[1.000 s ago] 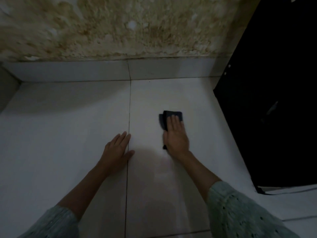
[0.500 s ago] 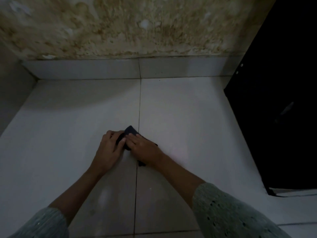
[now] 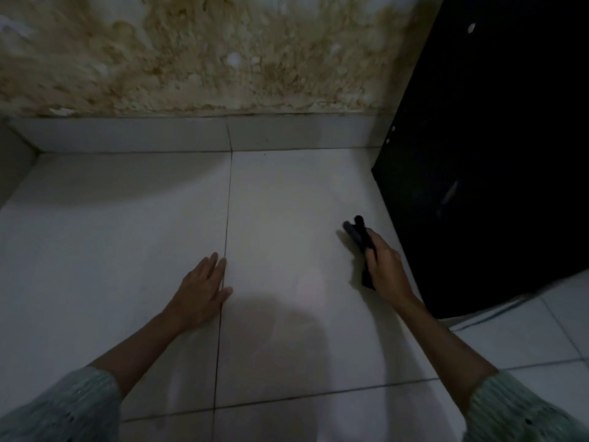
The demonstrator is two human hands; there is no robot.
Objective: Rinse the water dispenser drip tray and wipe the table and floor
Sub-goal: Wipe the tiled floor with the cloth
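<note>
Your right hand (image 3: 387, 269) grips the dark cloth (image 3: 358, 234), your left hand (image 3: 200, 291) lies flat on the floor (image 3: 287, 202); lay that cloth flat before wiping.

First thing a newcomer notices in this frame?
Likely the stained, blotchy wall across the top, above the pale tiled floor. Next, the right hand gripping a dark cloth beside the black cabinet at right, while the left hand rests flat on the floor near centre.

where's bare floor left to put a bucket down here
Bare tile lies between the left hand and the skirting, and between both hands. It is tight on the right, where the right hand grips the cloth beside the black cabinet.
</note>
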